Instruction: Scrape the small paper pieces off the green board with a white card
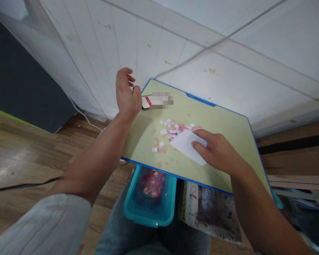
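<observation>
One white card [186, 147] is held in the right hand [214, 150], thumb on top of it and the fingers along its far side. It is over the worktop [228, 122], its far left edge against a loose scatter of small white and pink slips [177, 128]. More slips lie singly nearer the left end. The left hand [128, 94] is well apart from the right, raised by the worktop's left edge, fingers loosely curled and nothing seen in its grip. Just beside it lies a flat item [146, 102] with a red and white face, partly blurred out. Below the near edge, over the legs, is a teal tub [149, 221] with a shiny pink mass [152, 186] inside; a patterned box [190, 205] is beside it.
</observation>
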Tool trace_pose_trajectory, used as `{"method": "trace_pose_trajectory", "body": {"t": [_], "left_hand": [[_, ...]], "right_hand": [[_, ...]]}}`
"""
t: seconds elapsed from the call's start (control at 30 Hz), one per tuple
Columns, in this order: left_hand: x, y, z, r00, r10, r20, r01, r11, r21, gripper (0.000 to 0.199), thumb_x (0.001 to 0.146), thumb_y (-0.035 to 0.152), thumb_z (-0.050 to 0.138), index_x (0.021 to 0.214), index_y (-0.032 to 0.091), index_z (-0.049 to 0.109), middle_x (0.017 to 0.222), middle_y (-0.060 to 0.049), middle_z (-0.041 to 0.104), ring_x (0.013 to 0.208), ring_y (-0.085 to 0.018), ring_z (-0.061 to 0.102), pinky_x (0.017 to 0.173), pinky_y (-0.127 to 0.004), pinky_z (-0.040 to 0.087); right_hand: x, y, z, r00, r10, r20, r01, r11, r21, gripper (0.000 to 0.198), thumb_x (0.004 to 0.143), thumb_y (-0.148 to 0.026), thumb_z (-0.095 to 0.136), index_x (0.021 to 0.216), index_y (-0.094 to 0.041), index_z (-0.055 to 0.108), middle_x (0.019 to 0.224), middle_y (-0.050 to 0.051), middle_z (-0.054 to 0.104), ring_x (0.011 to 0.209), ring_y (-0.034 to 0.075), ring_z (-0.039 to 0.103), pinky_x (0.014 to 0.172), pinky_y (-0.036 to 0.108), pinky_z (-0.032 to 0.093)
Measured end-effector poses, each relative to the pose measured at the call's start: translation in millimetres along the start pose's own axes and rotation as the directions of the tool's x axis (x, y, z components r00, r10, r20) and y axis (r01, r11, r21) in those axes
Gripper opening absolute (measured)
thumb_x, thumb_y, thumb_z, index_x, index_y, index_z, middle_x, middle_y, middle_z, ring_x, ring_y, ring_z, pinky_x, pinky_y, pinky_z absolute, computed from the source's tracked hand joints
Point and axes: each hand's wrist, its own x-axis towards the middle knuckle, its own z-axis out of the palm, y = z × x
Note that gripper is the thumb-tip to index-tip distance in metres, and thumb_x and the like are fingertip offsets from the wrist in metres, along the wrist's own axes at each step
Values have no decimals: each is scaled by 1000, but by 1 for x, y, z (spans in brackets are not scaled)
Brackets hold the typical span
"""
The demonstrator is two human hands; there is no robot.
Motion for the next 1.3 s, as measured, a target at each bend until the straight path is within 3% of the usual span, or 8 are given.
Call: {"method": "trace_pose_trajectory", "body": {"t": [0.13,0.3,0.4,0.5,0.6,0.77,1.03,1.3], "left_hand": [[-3,22,-17,997,-11,70,9,999,32,38,93,11,58,128,20,48,116,-7,60,105,-16,57,94,-35,45],[-44,53,-82,981,-12,191,-24,983,183,46,85,10,60,129,23,55,117,-6,65,107,-20,62,95,-35,49],[-78,53,-122,974,-90,206,26,954,298,41,85,16,62,126,22,60,115,-7,65,106,-22,63,95,-39,50],[-103,46,-145,957,-123,264,13,924,382,31,87,21,61,117,20,64,113,-9,65,109,-26,62,100,-43,49],[-112,40,-150,925,-155,348,3,917,400,28,88,25,58,116,20,64,113,-10,66,112,-28,61,103,-44,47],[-110,35,-147,885,-184,427,12,927,374,32,92,26,52,122,21,63,120,-11,65,118,-28,60,106,-44,46],[-115,31,-147,887,-272,373,133,924,358,32,92,30,54,121,22,65,118,-10,66,113,-26,62,101,-43,50],[-115,32,-146,890,-267,369,141,932,334,31,93,29,54,121,21,65,120,-10,65,114,-26,61,100,-42,50]], "right_hand": [[-3,4,-2,999,20,-30,-20,1000,5,37,97,-33,47,123,-18,69,100,9,78,75,22,69,68,30,46],[9,-6,0,1000,-27,16,29,990,-136,40,97,-32,45,127,-17,68,104,11,78,83,25,70,75,32,46],[23,-20,-2,999,-22,38,28,983,-179,39,97,-31,45,124,-18,69,93,10,77,82,25,70,73,32,44],[34,-31,-4,997,-28,67,39,986,-164,34,97,-31,45,117,-19,70,90,9,77,82,25,70,73,31,43],[42,-37,-3,998,-5,67,16,985,-171,34,97,-31,45,118,-19,70,93,10,77,85,25,70,74,31,44],[52,-39,-3,997,65,-38,-72,977,-200,36,99,-32,42,120,-18,68,96,12,77,88,26,70,76,32,45],[47,-25,-5,993,118,8,-107,924,-366,40,99,-34,40,125,-18,67,98,15,77,89,29,70,72,33,43],[25,-28,-11,991,135,6,-122,912,-392,40,100,-35,38,122,-20,67,96,13,78,87,29,72,69,33,41]]}}
